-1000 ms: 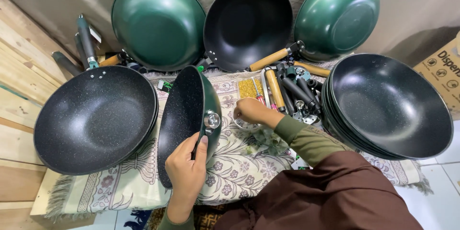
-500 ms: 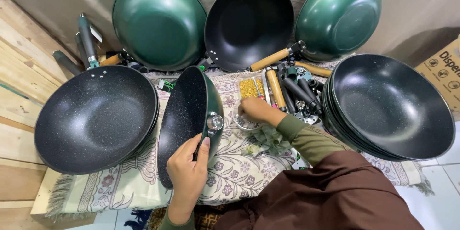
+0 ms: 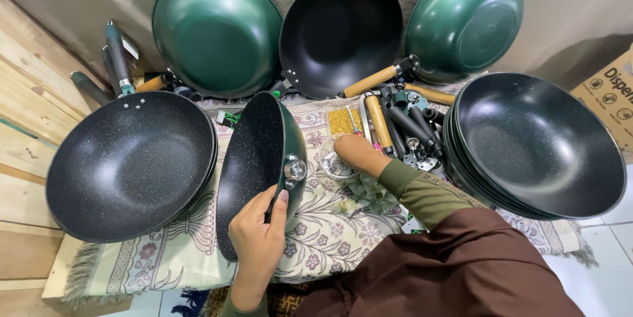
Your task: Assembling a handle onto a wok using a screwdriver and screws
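My left hand (image 3: 258,238) grips the rim of a green wok with a speckled black inside (image 3: 254,162), held on edge over a patterned cloth (image 3: 330,238). A metal fitting (image 3: 295,169) shows on the wok's outer wall, just above my thumb. My right hand (image 3: 356,153) reaches forward into a small clear bowl of metal parts (image 3: 330,164), fingers curled down; whether it holds a part is hidden. An olive sleeve covers that arm.
A stack of black speckled woks (image 3: 132,162) lies at left, another stack (image 3: 537,142) at right. Two green woks (image 3: 217,30) (image 3: 465,20) and a black one (image 3: 339,30) lean on the back wall. Wooden and black handles (image 3: 395,119) lie in a pile. A cardboard box (image 3: 610,93) stands far right.
My right hand has shifted slightly nearer and left, onto the small bowl. The wok in my left hand has stayed nearly still.
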